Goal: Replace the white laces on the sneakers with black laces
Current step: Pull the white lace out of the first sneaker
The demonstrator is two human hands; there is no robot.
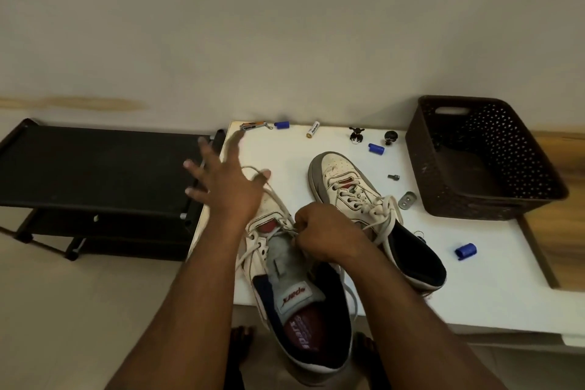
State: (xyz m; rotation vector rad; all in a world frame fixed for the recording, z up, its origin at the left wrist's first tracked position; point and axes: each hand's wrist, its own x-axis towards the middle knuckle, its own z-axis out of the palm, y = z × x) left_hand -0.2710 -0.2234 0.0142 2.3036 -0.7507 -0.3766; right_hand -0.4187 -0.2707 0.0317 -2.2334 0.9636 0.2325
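Note:
Two white sneakers lie on the white table (pixel 493 288). The near sneaker (pixel 304 304) points away from me, its grey tongue exposed and its upper eyelets unlaced. My right hand (pixel 323 231) is curled over its eyelets and pinches the white lace (pixel 253 251) there. My left hand (pixel 228 180) is raised above the toe with fingers spread straight; a loop of the same lace runs over its thumb. The far sneaker (pixel 348 190) lies to the right, still laced in white. No black laces are in view.
A dark brown perforated basket (pixel 484 161) stands at the table's right. A black shoe rack (pixel 95 168) sits left of the table. Small items are scattered along the back: nail clipper (pixel 251 126), battery (pixel 313 129), blue caps (pixel 376 148), figurine (pixel 356 135), metal plate (pixel 407 200).

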